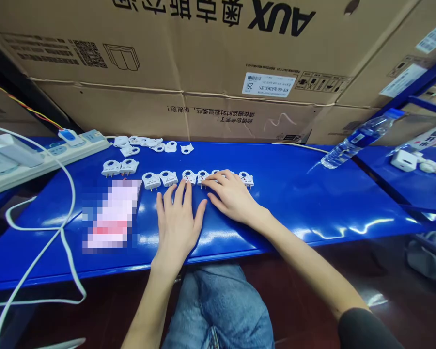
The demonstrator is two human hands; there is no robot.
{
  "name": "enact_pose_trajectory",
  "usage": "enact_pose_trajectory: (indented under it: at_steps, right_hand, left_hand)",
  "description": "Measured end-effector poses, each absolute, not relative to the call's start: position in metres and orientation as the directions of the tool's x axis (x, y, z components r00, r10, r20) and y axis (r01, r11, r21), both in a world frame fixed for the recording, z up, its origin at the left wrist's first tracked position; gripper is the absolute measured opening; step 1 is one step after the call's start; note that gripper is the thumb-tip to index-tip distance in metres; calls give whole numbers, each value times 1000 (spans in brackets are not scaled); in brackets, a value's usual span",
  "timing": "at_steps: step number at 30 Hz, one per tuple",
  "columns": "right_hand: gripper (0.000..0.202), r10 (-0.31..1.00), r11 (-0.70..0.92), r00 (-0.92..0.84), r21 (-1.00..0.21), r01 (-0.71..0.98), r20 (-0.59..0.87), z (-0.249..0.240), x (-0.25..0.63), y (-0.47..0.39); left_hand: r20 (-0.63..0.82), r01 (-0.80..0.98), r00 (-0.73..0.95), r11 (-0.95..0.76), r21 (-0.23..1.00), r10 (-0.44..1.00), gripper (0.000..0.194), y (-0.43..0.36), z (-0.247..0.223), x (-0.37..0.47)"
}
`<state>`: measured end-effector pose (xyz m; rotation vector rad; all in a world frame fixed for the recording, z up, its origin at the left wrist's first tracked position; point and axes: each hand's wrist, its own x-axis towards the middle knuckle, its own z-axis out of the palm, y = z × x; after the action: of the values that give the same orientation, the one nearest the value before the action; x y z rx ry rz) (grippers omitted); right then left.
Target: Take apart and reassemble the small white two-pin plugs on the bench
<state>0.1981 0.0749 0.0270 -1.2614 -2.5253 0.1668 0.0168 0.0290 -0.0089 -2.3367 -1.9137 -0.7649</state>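
Glare on blue tabletop (323, 189); floor (301, 315) dim; edges stretched.

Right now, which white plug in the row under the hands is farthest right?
The end plug, showing just past the right hand; every other plug in that row lies to its left.

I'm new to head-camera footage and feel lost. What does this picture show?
There is no machine: this single picture comes from a camera on a person's head, looking forward and down at two bare hands. On the blue table, white two-pin plugs with ring-shaped tops lie roughly in a row. The left hand and right hand reach the row with their fingertips; neither grip seems closed around anything. A power strip sits at left, a water bottle at right, and a cardboard box stands behind.
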Motion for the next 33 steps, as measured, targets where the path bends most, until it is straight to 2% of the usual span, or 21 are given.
enact_pose_trajectory:
  at_steps: [12, 19, 25, 33]
  right_hand:
    - [36, 808, 588, -548, -241, 772, 215, 30, 197, 74]
    - [37, 811, 583, -544, -226, 780, 215, 29, 197, 74]
    - [37, 801, 597, -551, -238, 766, 237, 28, 198, 74]
    - [30, 725, 688, -619, -265, 676, 303, 25, 194, 74]
  left_hand:
    - [400, 911, 130, -269, 313, 907, 61, 29, -9, 15]
    - [433, 900, -52, -146, 411, 900, 60, 31, -7, 8]
    - [382, 886, -62, -126, 447, 922, 58, 31, -11, 5]
    - [456, 834, -133, -149, 531, 880, 48, 30, -10, -1]
